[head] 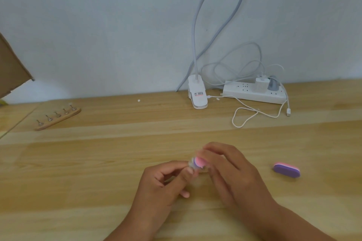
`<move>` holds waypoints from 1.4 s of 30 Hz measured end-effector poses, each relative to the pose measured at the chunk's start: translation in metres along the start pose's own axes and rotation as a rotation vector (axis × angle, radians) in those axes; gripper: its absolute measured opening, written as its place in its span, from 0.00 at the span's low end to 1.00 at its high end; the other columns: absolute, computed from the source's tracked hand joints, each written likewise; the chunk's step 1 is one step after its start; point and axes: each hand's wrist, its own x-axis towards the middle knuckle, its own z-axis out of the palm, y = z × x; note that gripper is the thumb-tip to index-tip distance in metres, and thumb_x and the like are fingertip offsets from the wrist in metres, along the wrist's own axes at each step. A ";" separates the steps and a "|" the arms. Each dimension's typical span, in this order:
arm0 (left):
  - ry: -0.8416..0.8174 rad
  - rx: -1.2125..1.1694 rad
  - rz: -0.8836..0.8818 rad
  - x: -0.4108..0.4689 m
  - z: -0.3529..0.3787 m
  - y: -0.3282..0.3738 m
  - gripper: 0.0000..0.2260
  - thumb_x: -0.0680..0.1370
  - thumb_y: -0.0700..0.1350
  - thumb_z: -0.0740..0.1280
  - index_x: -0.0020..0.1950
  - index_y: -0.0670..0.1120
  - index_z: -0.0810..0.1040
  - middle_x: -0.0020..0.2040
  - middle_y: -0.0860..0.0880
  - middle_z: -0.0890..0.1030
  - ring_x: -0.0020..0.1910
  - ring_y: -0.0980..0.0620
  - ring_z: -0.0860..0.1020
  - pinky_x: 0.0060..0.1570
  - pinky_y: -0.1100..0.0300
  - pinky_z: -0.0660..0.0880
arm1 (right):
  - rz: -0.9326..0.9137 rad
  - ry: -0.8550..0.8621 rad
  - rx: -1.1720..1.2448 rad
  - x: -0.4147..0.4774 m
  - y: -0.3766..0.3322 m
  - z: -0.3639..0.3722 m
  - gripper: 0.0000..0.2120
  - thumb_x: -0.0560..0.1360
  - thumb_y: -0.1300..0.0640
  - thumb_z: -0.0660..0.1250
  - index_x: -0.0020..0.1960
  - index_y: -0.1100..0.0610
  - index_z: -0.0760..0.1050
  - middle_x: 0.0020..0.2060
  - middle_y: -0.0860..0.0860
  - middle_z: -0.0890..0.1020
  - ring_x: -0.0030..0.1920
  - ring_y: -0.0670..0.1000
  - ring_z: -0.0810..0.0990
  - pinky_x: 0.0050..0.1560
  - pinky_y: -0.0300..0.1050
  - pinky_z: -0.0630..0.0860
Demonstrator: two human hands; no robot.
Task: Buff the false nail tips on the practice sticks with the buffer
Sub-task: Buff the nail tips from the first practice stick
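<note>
While the left hand (166, 180) pinches a practice stick (190, 166) pointing toward one o'clock, the right hand (231, 170) grips the buffer (199, 161) at its nine o'clock, laid against the stick's tip. Well apart at ten o'clock stand the other sticks (57, 116).
</note>
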 end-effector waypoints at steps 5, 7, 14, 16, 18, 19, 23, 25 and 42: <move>0.005 -0.014 -0.012 0.001 0.001 0.001 0.09 0.68 0.45 0.72 0.45 0.46 0.87 0.43 0.42 0.85 0.38 0.48 0.81 0.34 0.59 0.79 | -0.041 -0.091 0.107 -0.003 -0.003 -0.001 0.20 0.73 0.72 0.68 0.63 0.59 0.81 0.58 0.53 0.80 0.57 0.50 0.80 0.59 0.37 0.75; 0.021 -0.025 -0.018 0.001 0.000 0.000 0.09 0.67 0.44 0.73 0.45 0.44 0.87 0.43 0.42 0.85 0.37 0.50 0.81 0.34 0.59 0.79 | -0.077 -0.084 0.042 -0.004 -0.002 0.000 0.18 0.73 0.72 0.68 0.60 0.60 0.83 0.56 0.55 0.81 0.54 0.51 0.81 0.56 0.38 0.76; 0.016 -0.035 -0.011 0.002 0.000 0.000 0.08 0.66 0.40 0.74 0.43 0.42 0.87 0.42 0.39 0.84 0.34 0.50 0.79 0.33 0.60 0.78 | -0.062 -0.006 0.167 -0.005 0.000 0.003 0.12 0.81 0.63 0.65 0.63 0.55 0.78 0.59 0.49 0.78 0.57 0.47 0.80 0.56 0.40 0.77; 0.007 -0.031 0.000 0.002 0.000 0.001 0.07 0.66 0.41 0.74 0.43 0.43 0.87 0.42 0.40 0.84 0.35 0.51 0.79 0.33 0.61 0.77 | -0.067 -0.017 0.116 -0.005 0.002 0.004 0.13 0.80 0.64 0.64 0.63 0.57 0.79 0.59 0.50 0.79 0.56 0.49 0.81 0.55 0.41 0.77; 0.021 -0.041 -0.005 0.002 0.001 0.001 0.08 0.66 0.41 0.75 0.43 0.42 0.87 0.42 0.41 0.85 0.35 0.52 0.79 0.33 0.61 0.77 | 0.018 0.014 0.032 -0.002 0.005 0.003 0.15 0.78 0.65 0.63 0.61 0.60 0.82 0.57 0.53 0.81 0.54 0.51 0.81 0.54 0.42 0.78; 0.033 -0.050 -0.012 0.002 0.001 0.000 0.08 0.65 0.41 0.75 0.43 0.41 0.87 0.41 0.40 0.85 0.35 0.52 0.79 0.32 0.61 0.77 | 0.045 0.024 0.013 -0.002 0.005 0.002 0.15 0.78 0.64 0.62 0.61 0.61 0.82 0.56 0.54 0.81 0.53 0.51 0.81 0.55 0.41 0.77; 0.021 -0.007 0.009 0.002 -0.001 0.000 0.09 0.63 0.36 0.79 0.42 0.41 0.86 0.39 0.39 0.83 0.34 0.49 0.78 0.34 0.61 0.76 | -0.080 -0.060 0.056 -0.003 -0.005 -0.001 0.16 0.78 0.66 0.62 0.63 0.61 0.80 0.57 0.57 0.81 0.56 0.52 0.80 0.58 0.39 0.76; 0.009 0.001 0.017 0.001 -0.001 0.001 0.08 0.64 0.36 0.78 0.42 0.41 0.86 0.40 0.40 0.83 0.34 0.49 0.78 0.33 0.61 0.75 | -0.093 -0.076 0.026 -0.002 -0.005 0.000 0.16 0.78 0.66 0.60 0.62 0.62 0.81 0.56 0.58 0.82 0.55 0.53 0.81 0.58 0.40 0.76; -0.006 0.036 0.015 0.001 0.000 0.003 0.06 0.67 0.39 0.76 0.43 0.47 0.87 0.41 0.45 0.83 0.33 0.52 0.78 0.32 0.63 0.75 | -0.134 -0.103 0.094 -0.007 0.002 0.002 0.17 0.77 0.69 0.63 0.63 0.61 0.81 0.58 0.57 0.79 0.58 0.53 0.79 0.59 0.41 0.75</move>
